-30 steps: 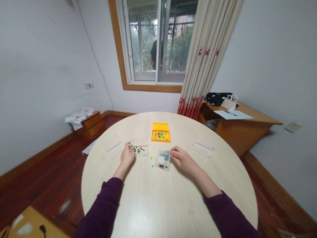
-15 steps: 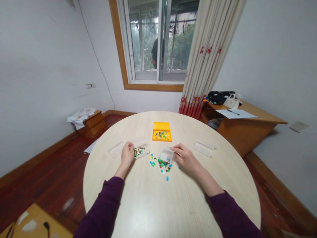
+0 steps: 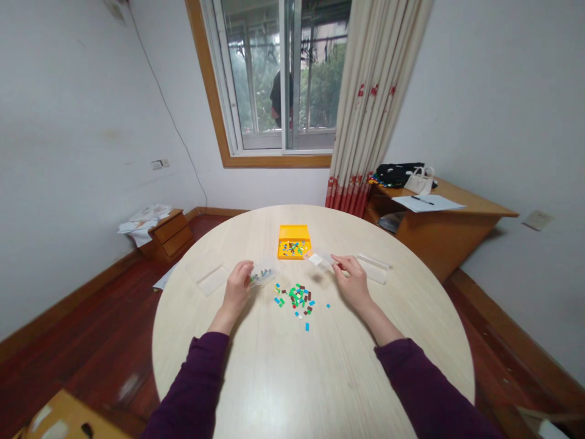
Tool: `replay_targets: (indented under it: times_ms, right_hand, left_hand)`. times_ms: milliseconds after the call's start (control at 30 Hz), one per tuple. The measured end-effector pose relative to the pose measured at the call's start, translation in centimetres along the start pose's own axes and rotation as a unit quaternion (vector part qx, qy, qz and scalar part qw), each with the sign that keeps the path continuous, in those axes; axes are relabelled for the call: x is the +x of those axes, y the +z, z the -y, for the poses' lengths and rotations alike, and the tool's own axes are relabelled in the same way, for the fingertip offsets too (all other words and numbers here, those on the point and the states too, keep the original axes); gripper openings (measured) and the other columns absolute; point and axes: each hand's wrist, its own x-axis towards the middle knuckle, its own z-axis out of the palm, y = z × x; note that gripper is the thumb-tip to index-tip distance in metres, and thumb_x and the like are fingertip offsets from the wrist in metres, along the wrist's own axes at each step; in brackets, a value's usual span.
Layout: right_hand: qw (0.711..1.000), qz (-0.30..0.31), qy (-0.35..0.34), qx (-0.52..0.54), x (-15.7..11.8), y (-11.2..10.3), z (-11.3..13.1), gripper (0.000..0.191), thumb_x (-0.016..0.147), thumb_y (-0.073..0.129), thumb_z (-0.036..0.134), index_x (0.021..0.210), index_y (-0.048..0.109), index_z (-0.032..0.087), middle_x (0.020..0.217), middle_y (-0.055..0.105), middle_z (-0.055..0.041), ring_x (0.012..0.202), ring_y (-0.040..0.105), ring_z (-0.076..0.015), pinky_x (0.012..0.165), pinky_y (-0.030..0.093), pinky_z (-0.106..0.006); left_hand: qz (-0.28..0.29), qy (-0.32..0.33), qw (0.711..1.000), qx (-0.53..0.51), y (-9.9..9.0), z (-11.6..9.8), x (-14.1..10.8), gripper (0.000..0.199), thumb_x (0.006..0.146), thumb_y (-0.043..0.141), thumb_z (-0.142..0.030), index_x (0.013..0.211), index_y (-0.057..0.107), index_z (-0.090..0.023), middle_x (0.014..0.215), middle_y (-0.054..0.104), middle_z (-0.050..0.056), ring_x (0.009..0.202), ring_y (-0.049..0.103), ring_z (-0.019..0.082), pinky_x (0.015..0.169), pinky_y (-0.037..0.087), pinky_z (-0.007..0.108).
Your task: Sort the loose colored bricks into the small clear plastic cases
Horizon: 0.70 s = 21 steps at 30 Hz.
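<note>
Left hand (image 3: 238, 284): fingers pinching left clear box (image 3: 271, 277), small parts (image 3: 264, 272) inside.
Right hand (image 3: 351, 281): fingers pinching right clear box (image 3: 324, 261), above table (image 3: 269, 366).
Loose pieces (image 3: 298, 297): on table, between the 2 hands.
Yellow case (image 3: 294, 232): open, beyond.

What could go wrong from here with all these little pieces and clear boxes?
The loose pieces lie uncontained on the table, so a bump could scatter them. The clear box in the left hand holds pieces and might spill if tipped. The right hand seems to grip its clear container near one edge, so that could slip.
</note>
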Motion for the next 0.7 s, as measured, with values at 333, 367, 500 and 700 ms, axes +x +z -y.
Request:
replay_targets:
  times_ms: [333, 367, 500, 700]
  right_hand:
    - [0.999, -0.031, 0.026, 0.001, 0.1, -0.1, -0.7, 0.024, 0.084, 0.055, 0.023, 0.102, 0.07, 0.017, 0.085, 0.061, -0.0064, 0.071, 0.059, -0.0154, 0.063, 0.054, -0.031]
    - [0.999, -0.033, 0.025, 0.002, 0.1, -0.1, -0.8, 0.024, 0.084, 0.055, 0.023, 0.101, 0.07, 0.017, 0.084, 0.061, -0.0065, 0.071, 0.059, -0.0153, 0.063, 0.054, -0.031]
    - [0.999, -0.036, 0.026, 0.0, 0.1, -0.2, -0.9, 0.024, 0.084, 0.056, 0.024, 0.101, 0.07, 0.017, 0.085, 0.062, -0.0064, 0.069, 0.058, -0.0149, 0.062, 0.054, -0.031]
    - [0.999, -0.041, 0.026, -0.004, 0.2, -0.1, -0.8, 0.023, 0.083, 0.055, 0.023, 0.1, 0.071, 0.017, 0.083, 0.061, -0.0063, 0.067, 0.058, -0.0144, 0.062, 0.054, -0.03]
  left_hand:
    - [0.139, 0.087, 0.986, -0.036, 1.5, -2.7, -1.3, 0.023, 0.078, 0.049, -0.007, 0.085, 0.066, -0.02, 0.097, 0.068, 0.011, 0.094, 0.064, 0.02, 0.082, 0.053, 0.033]
    - [0.149, 0.099, 0.983, -0.032, 1.4, -2.9, -1.4, 0.024, 0.079, 0.048, -0.006, 0.087, 0.066, -0.02, 0.096, 0.068, 0.011, 0.093, 0.064, 0.019, 0.082, 0.053, 0.032]
    - [0.151, 0.167, 0.974, -0.013, 1.4, -3.6, -1.5, 0.023, 0.083, 0.046, -0.005, 0.088, 0.064, -0.019, 0.095, 0.068, 0.012, 0.094, 0.065, 0.019, 0.08, 0.055, 0.032]
    - [0.083, 0.258, 0.963, -0.001, 1.7, -4.2, -1.3, 0.019, 0.088, 0.047, -0.009, 0.083, 0.063, -0.019, 0.091, 0.068, 0.011, 0.101, 0.063, 0.02, 0.083, 0.056, 0.038]
